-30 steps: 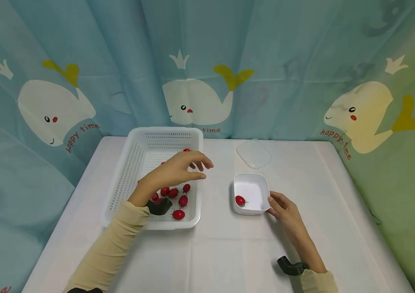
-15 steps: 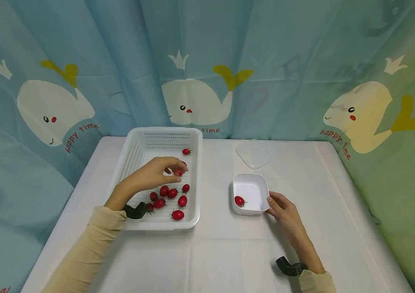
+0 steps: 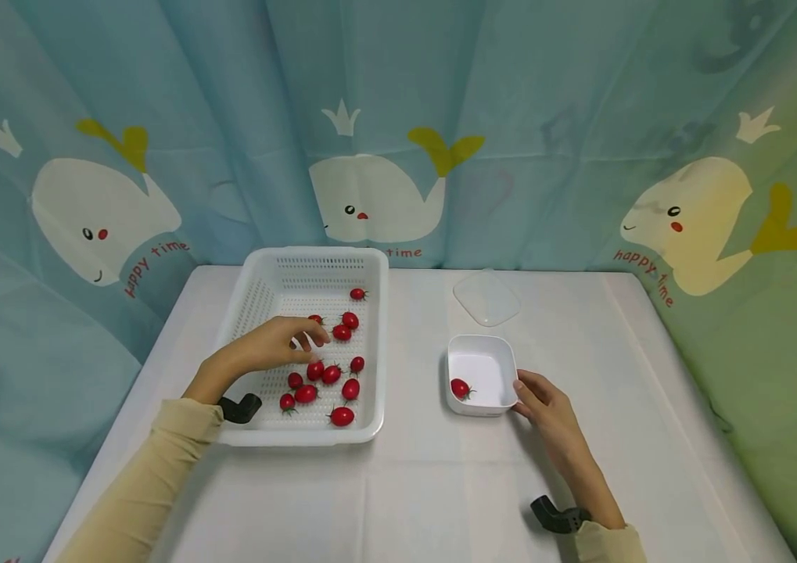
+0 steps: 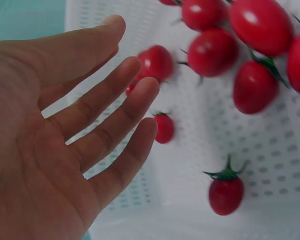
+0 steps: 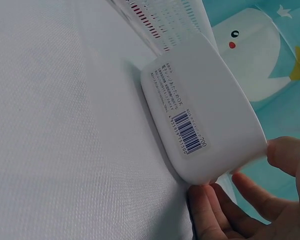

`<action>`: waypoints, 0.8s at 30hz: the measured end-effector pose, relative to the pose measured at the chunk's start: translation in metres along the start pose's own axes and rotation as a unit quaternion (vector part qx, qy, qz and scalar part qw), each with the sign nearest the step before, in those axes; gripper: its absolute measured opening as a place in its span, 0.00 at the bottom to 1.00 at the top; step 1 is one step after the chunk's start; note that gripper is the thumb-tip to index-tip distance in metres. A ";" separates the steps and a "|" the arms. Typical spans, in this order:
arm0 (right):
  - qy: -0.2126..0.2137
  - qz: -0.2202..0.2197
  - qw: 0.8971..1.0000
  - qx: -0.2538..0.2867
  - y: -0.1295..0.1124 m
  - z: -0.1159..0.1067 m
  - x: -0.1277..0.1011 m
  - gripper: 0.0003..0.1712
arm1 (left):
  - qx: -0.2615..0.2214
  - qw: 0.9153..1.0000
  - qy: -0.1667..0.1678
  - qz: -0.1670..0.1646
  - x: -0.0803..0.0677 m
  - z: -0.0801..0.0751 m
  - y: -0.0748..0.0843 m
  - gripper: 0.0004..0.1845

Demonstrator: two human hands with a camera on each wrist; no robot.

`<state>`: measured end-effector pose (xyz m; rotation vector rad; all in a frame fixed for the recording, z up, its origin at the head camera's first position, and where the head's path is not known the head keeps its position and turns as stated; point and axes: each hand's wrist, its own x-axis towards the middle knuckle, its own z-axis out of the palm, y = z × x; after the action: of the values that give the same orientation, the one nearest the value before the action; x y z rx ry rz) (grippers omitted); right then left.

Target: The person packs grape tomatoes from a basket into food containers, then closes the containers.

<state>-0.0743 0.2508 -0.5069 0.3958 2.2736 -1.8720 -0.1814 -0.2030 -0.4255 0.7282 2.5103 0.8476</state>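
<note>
My left hand [image 3: 299, 341] hangs low inside a white perforated basket [image 3: 254, 301], fingers straight and apart, holding nothing. Its fingertips are just left of several red cherry tomatoes [image 3: 331, 374] on the basket floor. The left wrist view shows the bare palm [image 4: 65, 150] beside the tomatoes [image 4: 212, 50] and the basket's mesh [image 4: 200, 150]. My right hand [image 3: 542, 403] grips the near right corner of a small white container [image 3: 486, 367] that holds one tomato [image 3: 460, 387]. In the right wrist view, thumb and fingers [image 5: 210, 210] pinch the container's corner [image 5: 200, 110].
A clear lid [image 3: 486, 297] lies flat behind the container. The white tablecloth [image 3: 440, 493] stretches out in front of both hands. A blue curtain with whale prints [image 3: 377, 195] closes off the back and sides of the table.
My left hand has moved left and down from the basket's right rim into the basket. Its fingers, pinched together half a second ago, are now spread. The right hand has stayed put.
</note>
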 end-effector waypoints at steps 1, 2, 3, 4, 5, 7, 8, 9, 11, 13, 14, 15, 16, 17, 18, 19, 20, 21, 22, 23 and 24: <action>0.000 0.000 1.000 0.001 0.000 0.000 0.000 0.34 | 0.000 1.000 -0.004 -0.003 0.001 0.000 -0.002 0.16; 0.000 0.001 1.000 0.000 0.000 0.000 0.000 0.33 | 0.002 1.000 -0.008 -0.005 0.001 0.001 -0.005 0.16; 0.000 0.002 1.000 0.000 0.000 0.000 0.000 0.33 | 0.002 1.000 -0.012 -0.007 0.002 0.001 -0.007 0.16; -0.001 0.001 1.000 0.001 0.000 0.000 0.000 0.33 | 0.003 1.000 -0.016 -0.008 0.002 0.001 -0.009 0.17; -0.001 0.003 1.000 0.002 0.000 0.000 0.000 0.33 | 0.003 1.000 -0.020 -0.008 0.002 0.001 -0.011 0.17; -0.001 0.006 1.000 0.003 0.000 0.000 -0.001 0.33 | 0.003 1.000 -0.026 -0.010 0.003 0.002 -0.014 0.17; -0.001 0.006 1.000 0.004 0.000 0.000 -0.001 0.33 | 0.003 0.999 -0.029 -0.013 0.003 0.003 -0.016 0.17; -0.001 0.007 1.000 0.004 0.000 -0.001 -0.001 0.33 | 0.003 0.999 -0.033 -0.015 0.003 0.004 -0.018 0.17; -0.001 0.008 1.000 0.006 0.000 -0.001 -0.001 0.33 | 0.007 0.999 -0.039 -0.019 0.004 0.006 -0.021 0.16; 0.000 0.008 1.000 0.002 0.000 -0.001 -0.001 0.33 | 0.010 0.999 -0.045 -0.026 0.005 0.010 -0.025 0.16; 0.000 0.007 1.000 0.001 0.000 -0.001 -0.001 0.33 | 0.012 0.998 -0.049 -0.027 0.005 0.011 -0.025 0.15; -0.001 0.007 1.000 0.001 0.000 -0.001 -0.001 0.33 | 0.015 0.998 -0.051 -0.029 0.006 0.013 -0.026 0.15; -0.001 0.007 1.000 0.001 0.001 -0.001 -0.001 0.32 | 0.018 0.998 -0.053 -0.029 0.006 0.014 -0.027 0.15; -0.001 0.007 1.000 0.000 0.001 -0.001 -0.001 0.32 | 0.019 0.998 -0.054 -0.031 0.006 0.015 -0.027 0.15; 0.000 0.006 1.000 0.000 0.001 -0.001 -0.001 0.32 | 0.021 0.998 -0.054 -0.032 0.006 0.015 -0.027 0.15; 0.000 0.005 1.000 0.001 0.000 -0.001 -0.001 0.32 | 0.022 0.998 -0.053 -0.033 0.006 0.016 -0.027 0.15; 0.000 0.004 1.000 0.001 0.001 -0.001 -0.001 0.32 | 0.025 0.998 -0.052 -0.034 0.006 0.016 -0.027 0.15; 0.000 0.003 1.000 0.001 0.001 -0.001 -0.001 0.32 | 0.027 0.998 -0.050 -0.035 0.007 0.016 -0.027 0.15; 0.001 0.002 1.000 0.001 0.001 -0.001 -0.001 0.32 | 0.028 0.998 -0.049 -0.036 0.007 0.016 -0.027 0.15; 0.001 0.000 1.000 -0.001 0.001 0.000 -0.001 0.32 | 0.027 0.998 -0.049 -0.036 0.007 0.015 -0.026 0.15; 0.002 -0.001 1.000 -0.001 0.001 0.000 0.000 0.32 | 0.029 0.998 -0.050 -0.037 0.008 0.015 -0.026 0.15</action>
<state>-0.0737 0.2511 -0.5072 0.3981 2.2788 -1.8705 -0.1889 -0.2096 -0.4550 0.6739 2.4640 0.6982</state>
